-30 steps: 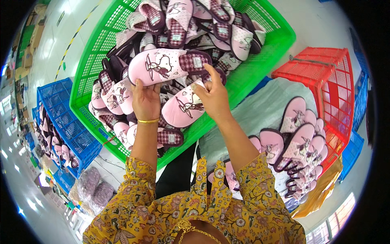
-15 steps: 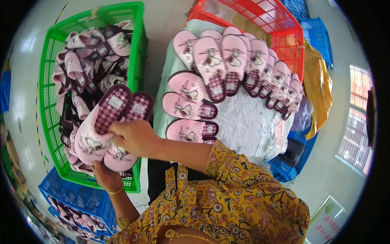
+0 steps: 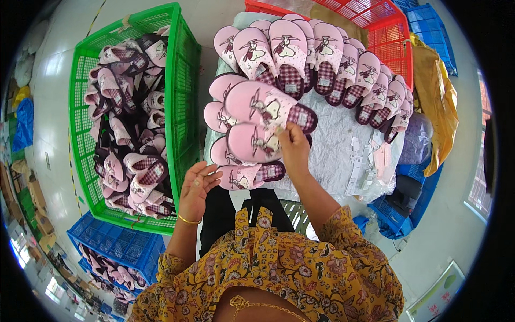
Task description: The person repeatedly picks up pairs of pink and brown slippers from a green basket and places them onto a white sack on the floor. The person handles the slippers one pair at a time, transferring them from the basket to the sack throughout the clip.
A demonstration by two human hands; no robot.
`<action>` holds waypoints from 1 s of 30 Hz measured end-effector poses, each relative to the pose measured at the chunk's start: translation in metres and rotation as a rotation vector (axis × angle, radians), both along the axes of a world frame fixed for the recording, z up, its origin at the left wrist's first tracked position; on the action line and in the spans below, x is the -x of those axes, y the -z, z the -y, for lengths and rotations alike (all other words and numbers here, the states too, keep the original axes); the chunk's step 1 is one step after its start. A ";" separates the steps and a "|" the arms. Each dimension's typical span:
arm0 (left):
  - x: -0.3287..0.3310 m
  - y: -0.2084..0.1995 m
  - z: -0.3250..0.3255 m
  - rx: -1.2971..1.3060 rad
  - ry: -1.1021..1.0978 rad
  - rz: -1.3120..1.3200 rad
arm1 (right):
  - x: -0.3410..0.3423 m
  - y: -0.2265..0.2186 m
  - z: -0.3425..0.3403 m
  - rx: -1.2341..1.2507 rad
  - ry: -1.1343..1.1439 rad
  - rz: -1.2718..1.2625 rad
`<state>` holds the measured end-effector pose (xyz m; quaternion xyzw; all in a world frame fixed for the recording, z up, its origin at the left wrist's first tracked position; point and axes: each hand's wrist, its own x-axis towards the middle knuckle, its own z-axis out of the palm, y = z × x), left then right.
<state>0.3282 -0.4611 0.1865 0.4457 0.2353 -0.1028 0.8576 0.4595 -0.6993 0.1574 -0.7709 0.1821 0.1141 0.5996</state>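
Note:
My right hand (image 3: 294,149) is closed on a pair of pink slippers (image 3: 248,101) with dark checked insoles and a cartoon print. It holds them above the left part of the covered table (image 3: 327,139), over other slippers lying there. Beside the table's near left corner is my left hand (image 3: 197,189), empty, its fingers apart and slightly bent. Just right of it lies a pink slipper (image 3: 236,177) with its toe to the left. More slippers (image 3: 327,45) stand fanned in an overlapping arc along the table's far side, insoles facing inward.
At the left, a green crate (image 3: 174,107) holds a jumbled heap of similar slippers. A blue crate (image 3: 115,244) with more slippers sits below it. Behind the table is a red crate (image 3: 394,40). Yellow sheeting (image 3: 437,112) and a blue bin (image 3: 394,214) flank the right side.
The pair of slippers has moved right from over the green crate to over the table, carried in my right hand. My left hand has let go of it. The view has shifted.

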 end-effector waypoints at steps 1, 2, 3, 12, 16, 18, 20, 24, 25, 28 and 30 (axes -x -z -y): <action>0.003 0.003 0.003 -0.012 0.016 -0.015 | -0.008 0.013 0.004 -0.011 0.021 -0.012; 0.006 0.005 0.006 -0.017 0.033 -0.031 | -0.014 0.034 0.011 0.023 -0.019 0.004; 0.010 0.007 0.007 -0.016 0.021 -0.056 | -0.018 0.054 0.018 0.056 -0.059 0.020; 0.016 0.034 -0.026 -0.070 -0.070 -0.249 | -0.009 0.078 0.040 -0.206 -0.173 0.060; 0.008 0.055 -0.079 -0.217 -0.162 -0.278 | 0.025 0.035 0.042 0.281 0.134 0.048; 0.008 0.076 -0.117 -0.271 -0.261 -0.293 | 0.026 0.007 0.016 0.229 0.116 0.178; 0.005 0.099 -0.144 -0.356 -0.339 -0.307 | 0.013 -0.018 -0.013 0.165 -0.045 0.215; -0.002 0.164 -0.174 -0.585 -0.336 -0.250 | -0.020 -0.058 -0.138 -0.040 -0.351 0.275; -0.002 0.175 -0.181 -0.669 -0.320 -0.243 | -0.023 -0.047 -0.176 -0.120 -0.419 0.122; -0.022 0.180 -0.162 -0.976 -0.212 -0.239 | -0.051 -0.014 -0.283 -0.296 -0.654 -0.084; -0.031 0.169 -0.153 -1.165 -0.077 -0.222 | -0.061 0.038 -0.342 -0.217 -0.753 -0.089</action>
